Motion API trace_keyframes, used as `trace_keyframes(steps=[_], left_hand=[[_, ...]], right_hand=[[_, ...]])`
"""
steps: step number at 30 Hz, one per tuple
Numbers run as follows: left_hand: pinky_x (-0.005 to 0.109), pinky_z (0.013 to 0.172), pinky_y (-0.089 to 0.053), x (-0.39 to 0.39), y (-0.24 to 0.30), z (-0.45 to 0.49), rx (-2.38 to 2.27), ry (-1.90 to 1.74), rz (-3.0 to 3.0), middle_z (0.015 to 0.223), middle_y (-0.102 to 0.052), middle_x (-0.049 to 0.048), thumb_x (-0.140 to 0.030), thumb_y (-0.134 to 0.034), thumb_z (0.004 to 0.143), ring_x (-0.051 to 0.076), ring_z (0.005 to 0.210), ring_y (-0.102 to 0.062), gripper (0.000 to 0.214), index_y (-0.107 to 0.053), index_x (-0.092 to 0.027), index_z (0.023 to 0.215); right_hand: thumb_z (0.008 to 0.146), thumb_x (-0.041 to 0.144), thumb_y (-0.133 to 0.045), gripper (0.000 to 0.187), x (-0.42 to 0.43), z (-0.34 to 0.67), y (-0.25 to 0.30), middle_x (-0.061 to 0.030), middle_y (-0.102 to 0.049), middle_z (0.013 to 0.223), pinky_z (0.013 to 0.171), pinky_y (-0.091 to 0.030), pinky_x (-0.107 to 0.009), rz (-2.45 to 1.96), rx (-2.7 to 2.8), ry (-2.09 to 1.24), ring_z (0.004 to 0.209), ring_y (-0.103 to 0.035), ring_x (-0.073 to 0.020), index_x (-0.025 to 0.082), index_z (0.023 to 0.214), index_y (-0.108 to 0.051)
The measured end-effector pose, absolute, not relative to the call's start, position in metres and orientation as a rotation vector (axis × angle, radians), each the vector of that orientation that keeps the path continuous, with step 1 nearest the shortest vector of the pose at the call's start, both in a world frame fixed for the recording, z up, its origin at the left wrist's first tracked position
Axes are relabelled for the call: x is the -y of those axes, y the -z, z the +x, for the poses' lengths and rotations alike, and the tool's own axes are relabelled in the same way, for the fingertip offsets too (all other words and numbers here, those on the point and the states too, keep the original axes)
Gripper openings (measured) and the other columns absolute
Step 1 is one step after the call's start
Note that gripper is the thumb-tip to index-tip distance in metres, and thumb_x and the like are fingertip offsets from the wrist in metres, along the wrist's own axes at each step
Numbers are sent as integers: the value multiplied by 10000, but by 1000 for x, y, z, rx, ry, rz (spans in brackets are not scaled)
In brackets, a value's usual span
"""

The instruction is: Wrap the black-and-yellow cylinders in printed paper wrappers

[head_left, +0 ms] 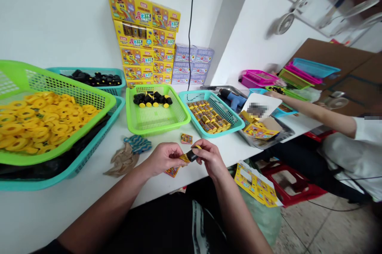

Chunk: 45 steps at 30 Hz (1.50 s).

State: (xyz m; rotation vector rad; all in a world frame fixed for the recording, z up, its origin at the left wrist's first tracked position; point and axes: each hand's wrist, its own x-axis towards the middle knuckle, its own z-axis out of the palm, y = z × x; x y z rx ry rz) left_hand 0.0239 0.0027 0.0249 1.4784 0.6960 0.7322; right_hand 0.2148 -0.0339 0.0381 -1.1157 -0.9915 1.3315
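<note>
Above the table's front edge, both hands are closed around a small black cylinder (193, 155) with a yellow end. My left hand (164, 159) pinches a yellow printed label (184, 158) against the cylinder's left side. The fingertips of my right hand (211, 159) grip the cylinder near its yellow end. Below the hands lies a stack of colourful printed labels (172, 171), partly covered by my left fingers. Another small label stack (186, 138) lies just beyond the hands. A green basket (158, 125) behind them contains several black cylinders with yellow ends (153, 99).
A blue basket (235, 124) has rows of labelled cylinders. Left, a green basket (103, 100) of yellow rings (44, 118) rests on a blue one. Crumpled cloths (122, 160) lie nearby. Yellow boxes (137, 55) stand against the wall. A co-worker's arm (316, 110) reaches in at right.
</note>
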Motion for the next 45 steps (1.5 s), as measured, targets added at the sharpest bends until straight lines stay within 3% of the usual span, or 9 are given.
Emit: trace_keyframes(steps=[18, 27, 32, 40, 45], left_hand=[[230, 517, -460, -8, -21, 23, -691, -713, 1321, 633, -687, 35, -357, -817, 660, 115, 505, -594, 317, -611, -129, 738], [235, 541, -469, -6, -19, 26, -685, -712, 1321, 629, -671, 20, -352, -828, 635, 112, 525, -592, 327, -613, -128, 738], [231, 537, -456, -6, -20, 28, -695, -725, 1307, 608, -643, -3, -330, -831, 629, 107, 520, -575, 321, -594, -141, 733], [250, 635, -436, -3, -27, 26, -751, -657, 1260, 707, -673, 23, -297, -819, 645, 136, 653, -604, 265, -699, -123, 805], [279, 648, -461, -3, -23, 28, -635, -727, 825, 733, -678, 22, -206, -802, 620, 163, 675, -640, 206, -680, -145, 774]], right_hand=[[615, 316, -833, 278, 38, 216, -36, 47, -558, 602, 472, -341, -233, -1112, 1090, -1077, 491, -444, -88, 197, 780, -643], [611, 379, -839, 333, 38, 221, -43, 50, -523, 615, 522, -335, -248, -1172, 1267, -1141, 532, -442, -100, 197, 768, -609], [615, 345, -837, 304, 38, 216, -42, 60, -480, 596, 507, -309, -242, -1296, 1365, -897, 526, -402, -96, 201, 779, -625], [598, 427, -865, 389, 33, 211, -33, 58, -489, 591, 505, -333, -249, -1201, 1303, -1127, 519, -412, -102, 200, 795, -618], [739, 447, -768, 325, 33, 196, -19, 32, -562, 661, 546, -403, -261, -1199, 1294, -958, 579, -517, -130, 214, 919, -632]])
